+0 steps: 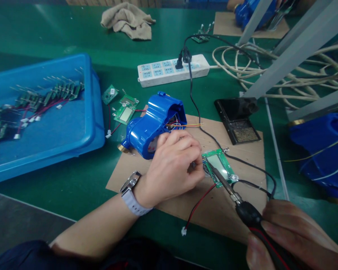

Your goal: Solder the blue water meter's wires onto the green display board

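While my right hand (295, 230) grips the soldering iron (248, 213), tip at the LCD circuit board (221, 164), four o'clock from the blue meter housing (158, 109), my left hand (173, 165) pinches thin wires (204, 159); a slip could burn it or short the board.

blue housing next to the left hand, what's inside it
Some red and white thin wires show in the opening of the blue housing, with yellow-orange wires sticking out. Deeper inside cannot be seen, covered by its walls and these wires.
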Action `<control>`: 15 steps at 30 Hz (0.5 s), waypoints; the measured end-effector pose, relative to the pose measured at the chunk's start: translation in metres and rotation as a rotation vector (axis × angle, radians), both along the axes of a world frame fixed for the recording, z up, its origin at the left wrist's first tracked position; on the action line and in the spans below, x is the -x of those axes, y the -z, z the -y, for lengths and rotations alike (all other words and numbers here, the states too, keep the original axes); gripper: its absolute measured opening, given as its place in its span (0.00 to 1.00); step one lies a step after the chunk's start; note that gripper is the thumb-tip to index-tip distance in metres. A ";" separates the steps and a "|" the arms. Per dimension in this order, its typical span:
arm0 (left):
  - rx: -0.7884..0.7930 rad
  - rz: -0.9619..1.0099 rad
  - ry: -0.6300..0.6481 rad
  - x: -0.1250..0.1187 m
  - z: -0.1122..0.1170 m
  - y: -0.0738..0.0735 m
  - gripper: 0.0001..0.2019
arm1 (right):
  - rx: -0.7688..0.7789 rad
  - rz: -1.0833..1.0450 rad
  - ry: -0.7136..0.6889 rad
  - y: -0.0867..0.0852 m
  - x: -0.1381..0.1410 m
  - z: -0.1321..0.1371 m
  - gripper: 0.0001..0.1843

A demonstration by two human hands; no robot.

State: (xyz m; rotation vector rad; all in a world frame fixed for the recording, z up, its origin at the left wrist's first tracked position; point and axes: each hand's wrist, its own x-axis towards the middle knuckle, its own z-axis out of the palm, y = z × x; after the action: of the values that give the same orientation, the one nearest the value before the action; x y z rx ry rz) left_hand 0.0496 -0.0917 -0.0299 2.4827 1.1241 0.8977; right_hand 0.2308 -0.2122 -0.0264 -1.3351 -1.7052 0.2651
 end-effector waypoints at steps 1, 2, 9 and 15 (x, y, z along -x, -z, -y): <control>0.003 -0.003 0.000 0.000 0.000 0.000 0.07 | 0.002 0.000 -0.003 0.000 0.001 0.000 0.10; 0.008 -0.005 0.001 0.000 0.000 0.001 0.07 | -0.001 -0.005 -0.010 0.000 0.001 0.000 0.10; 0.014 0.015 0.005 0.001 0.000 0.002 0.07 | 0.024 0.017 0.031 0.002 0.003 0.000 0.08; 0.008 0.036 0.004 0.001 0.000 0.002 0.07 | -0.076 0.046 -0.035 0.001 0.005 -0.005 0.07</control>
State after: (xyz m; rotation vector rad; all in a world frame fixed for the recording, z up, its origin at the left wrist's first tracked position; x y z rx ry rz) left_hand 0.0488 -0.0914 -0.0322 2.4517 1.1081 0.9309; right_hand 0.2262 -0.2071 -0.0278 -1.2657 -1.7611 0.1889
